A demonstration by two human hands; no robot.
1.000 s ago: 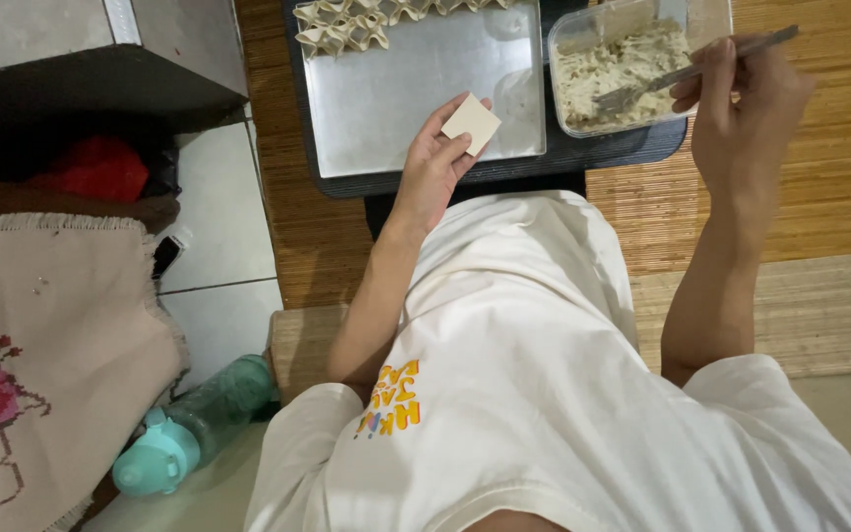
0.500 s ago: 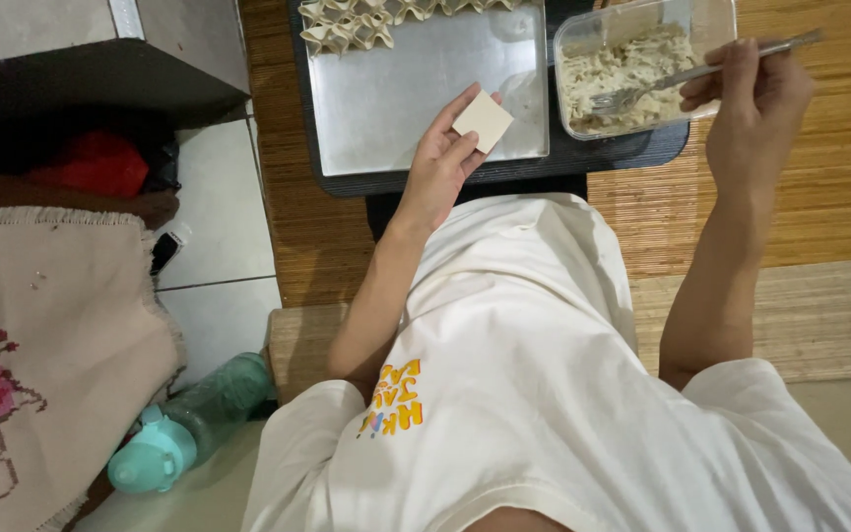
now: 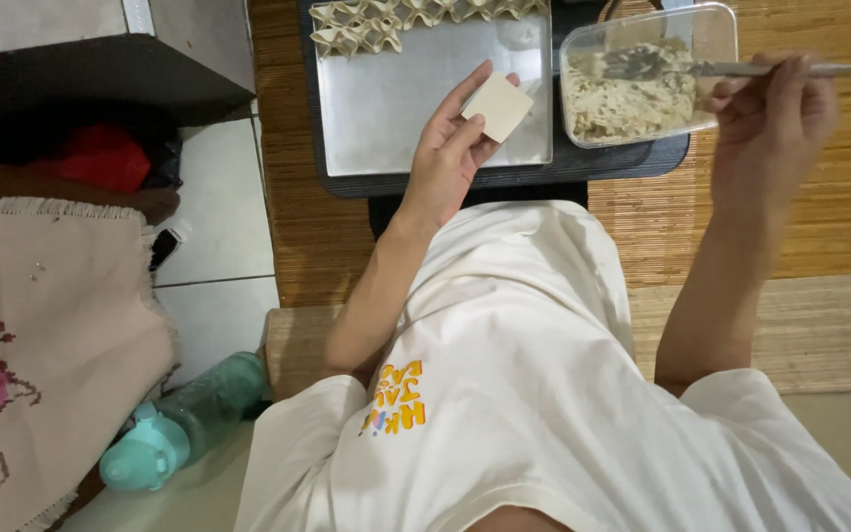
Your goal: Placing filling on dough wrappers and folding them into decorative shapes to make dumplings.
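A teal bottle (image 3: 184, 419) lies on the floor by the person's left side, next to an embroidered cloth (image 3: 46, 335). Further out, the left hand (image 3: 445, 158) pinches a pale square wrapper (image 3: 497, 106) between thumb and fingers, above the metal tray (image 3: 396, 108). The right hand (image 3: 775, 113) is closed around a fork (image 3: 731, 69), whose tines rest in the filling inside the clear container (image 3: 716, 34). Folded dumplings (image 3: 386, 22) line the tray's far edge.

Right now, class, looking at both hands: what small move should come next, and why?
Probably lift a bit of filling on the fork to the wrapper. The left hand holds the square wrapper bare, and the right hand has the fork's tines in the clear container.
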